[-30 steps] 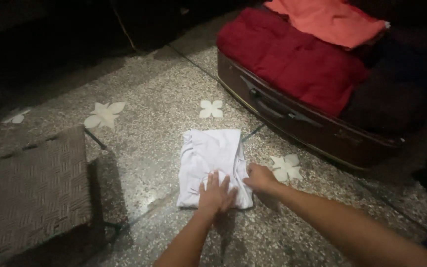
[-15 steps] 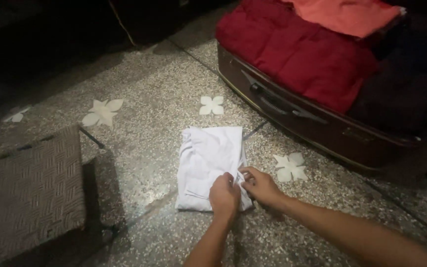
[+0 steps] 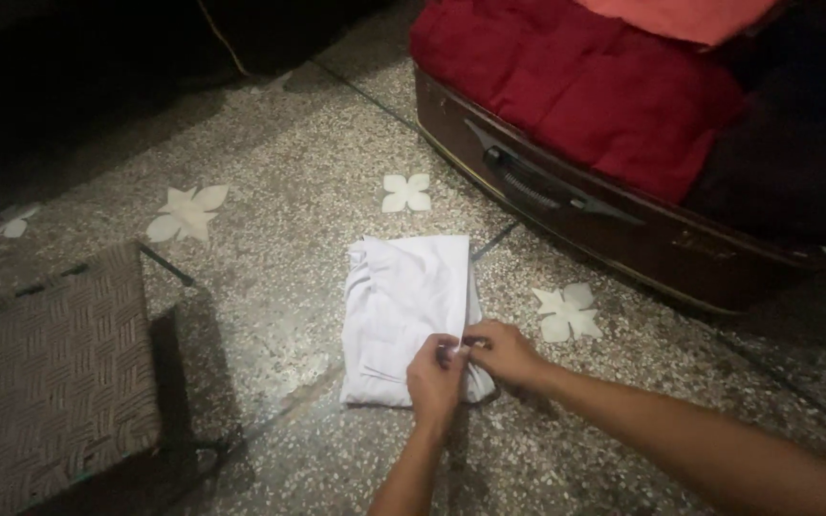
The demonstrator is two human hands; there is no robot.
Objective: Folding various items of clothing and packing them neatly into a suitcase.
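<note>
1. One folded white garment (image 3: pixel 405 306) lies flat on the speckled terrazzo floor (image 3: pixel 308 162), near the middle of the scene; its cloth looks soft and thin, with rounded creases along its left edge.
2. The left hand (image 3: pixel 435 375) rests on the garment's near right corner, fingers curled shut and pinching the white cloth.
3. The right hand (image 3: pixel 502 351) sits just beside the left one, touching it, its fingers also closed on the same edge of cloth.
4. The floor is a grey stone-chip surface, glossy in patches, crossed by thin dark joint lines.
5. Four pale flower-shaped inlays show in the floor: one (image 3: pixel 405 192) just beyond the garment, one (image 3: pixel 566 311) to its right, one (image 3: pixel 186 212) to the far left, and a partly seen one at the left edge.
6. One open suitcase (image 3: pixel 614 229) stands at the far right, with a hard dark brown shell, a slim trim line and one dark handle (image 3: pixel 547 186) on its side.
7. Inside it lie a deep red folded cloth (image 3: pixel 585 86) and, on top at the far edge, an orange-coral cloth (image 3: pixel 690 14).
8. One woven piece (image 3: pixel 50 363) with a brown herringbone texture stands at the near left.
</note>
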